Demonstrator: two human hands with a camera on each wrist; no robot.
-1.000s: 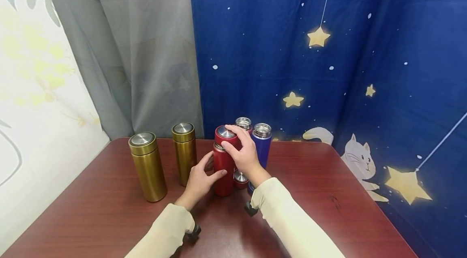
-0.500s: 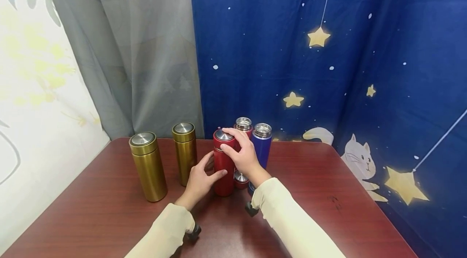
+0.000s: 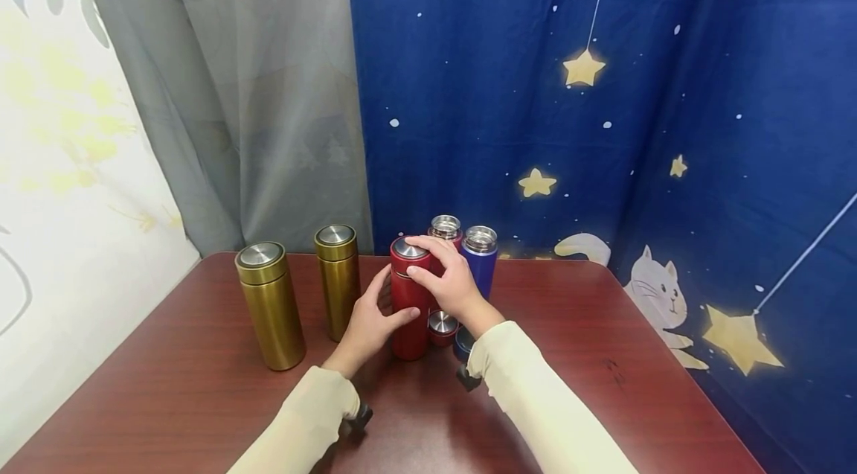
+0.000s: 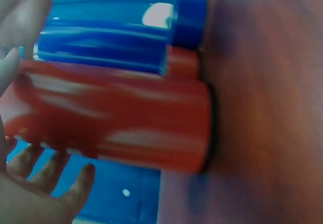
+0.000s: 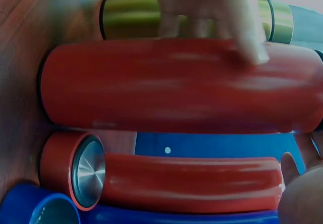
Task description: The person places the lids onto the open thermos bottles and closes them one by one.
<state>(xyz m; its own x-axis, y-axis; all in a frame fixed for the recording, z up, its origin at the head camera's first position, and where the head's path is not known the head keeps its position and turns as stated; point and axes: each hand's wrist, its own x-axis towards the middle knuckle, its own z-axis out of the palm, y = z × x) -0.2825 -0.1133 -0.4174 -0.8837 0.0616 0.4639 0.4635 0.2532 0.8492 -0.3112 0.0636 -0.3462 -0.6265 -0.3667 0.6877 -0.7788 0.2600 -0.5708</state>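
Note:
A red thermos (image 3: 410,336) stands upright on the table, its steel-topped red lid (image 3: 410,248) sitting on the neck. My left hand (image 3: 367,324) holds the body from the left, thumb in front and fingers behind. My right hand (image 3: 457,286) grips the lid from the right, with fingers over the top and thumb at the near side. In the left wrist view the thermos body (image 4: 116,118) lies between thumb and fingers of the left hand (image 4: 43,188). The lid is out of sight there, and only its edge shows in the right wrist view.
Behind the right hand stand an uncapped red thermos (image 3: 445,227) and an uncapped blue thermos (image 3: 480,258). A loose red lid (image 3: 443,327) and a blue lid (image 3: 463,344) lie before them. Two capped gold thermoses (image 3: 273,318) stand at left on the brown table (image 3: 167,385).
The red lid, raised a little above the neck at first, has come down onto the thermos with my right hand. The left hand's fingers have shifted slightly upward along the body.

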